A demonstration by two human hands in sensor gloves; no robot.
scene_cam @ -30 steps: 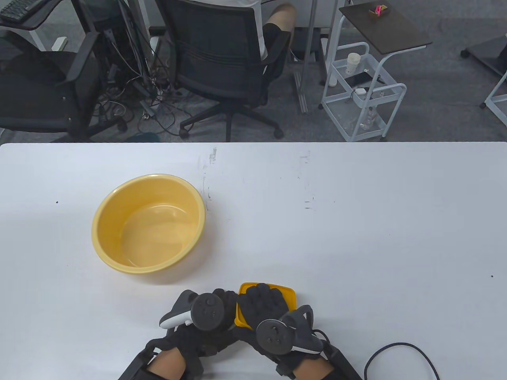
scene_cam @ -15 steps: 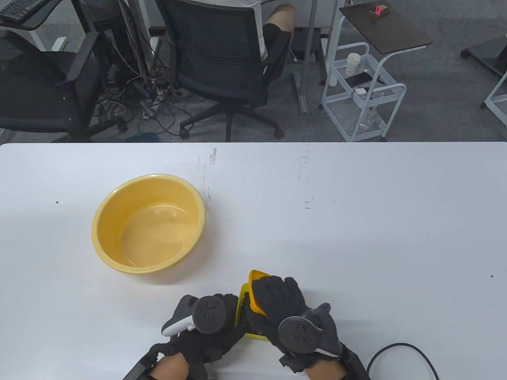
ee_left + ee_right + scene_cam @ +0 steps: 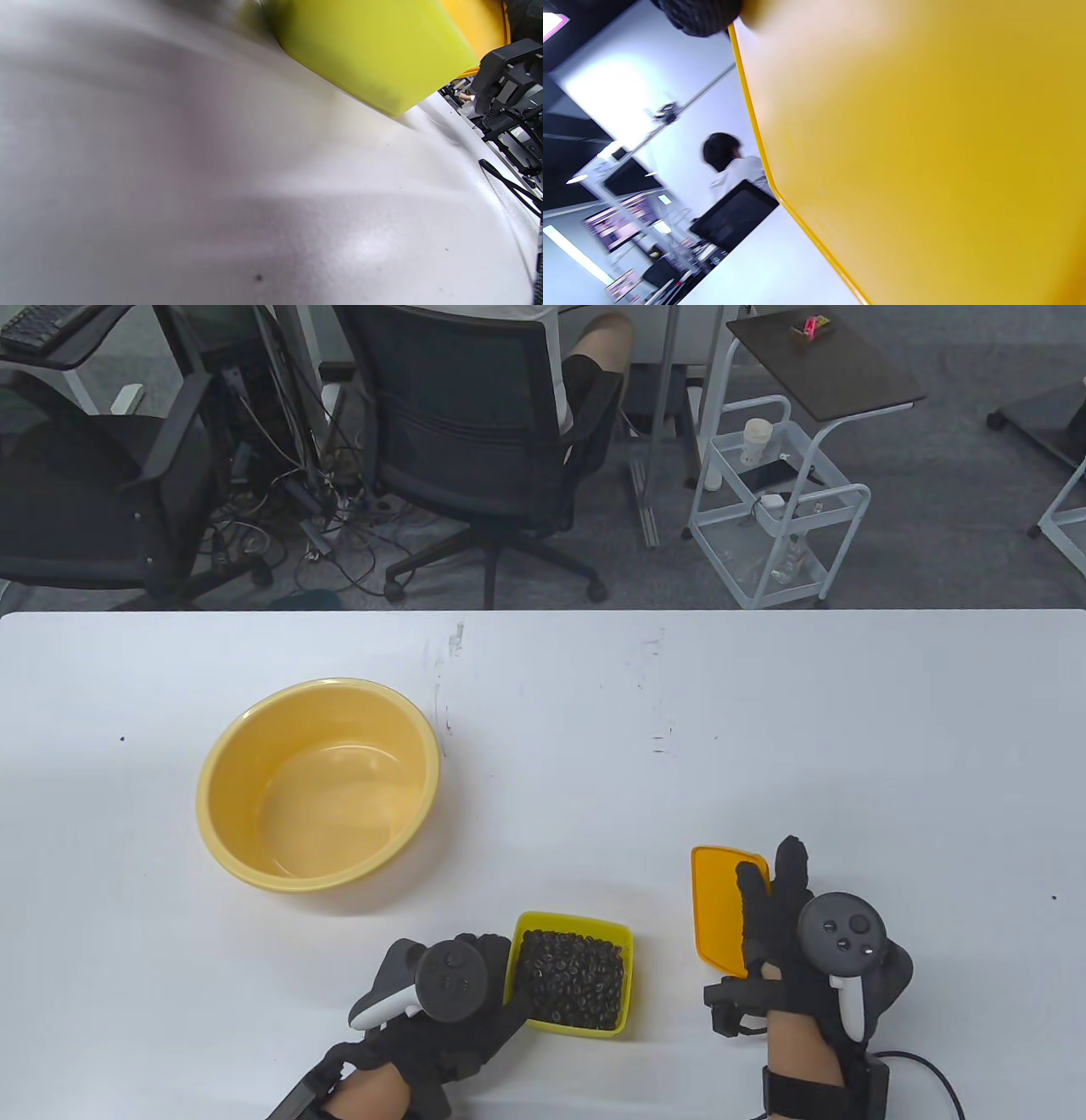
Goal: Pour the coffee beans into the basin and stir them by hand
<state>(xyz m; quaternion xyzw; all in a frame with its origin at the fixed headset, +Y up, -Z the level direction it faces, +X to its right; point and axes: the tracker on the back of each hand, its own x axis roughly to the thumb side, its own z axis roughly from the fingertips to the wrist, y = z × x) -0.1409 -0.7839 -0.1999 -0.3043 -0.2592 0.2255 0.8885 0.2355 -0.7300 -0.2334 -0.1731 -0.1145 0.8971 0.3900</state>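
Observation:
The empty yellow basin stands left of centre on the white table. Near the front edge sits a lime-yellow box without its lid, filled with dark coffee beans. My left hand grips the box's left side. In the left wrist view the box fills the upper part of the frame. My right hand is to the right of the box and pinches the orange lid, which is lifted off. That lid covers most of the right wrist view, with a fingertip on its edge.
A black cable loops on the table by my right wrist. Beyond the far table edge stand office chairs with a seated person, tangled floor cables, and a white cart.
My right hand has lifted the orange lid off the box and carried it to the right, baring the beans. My left hand has stayed on the box's left side.

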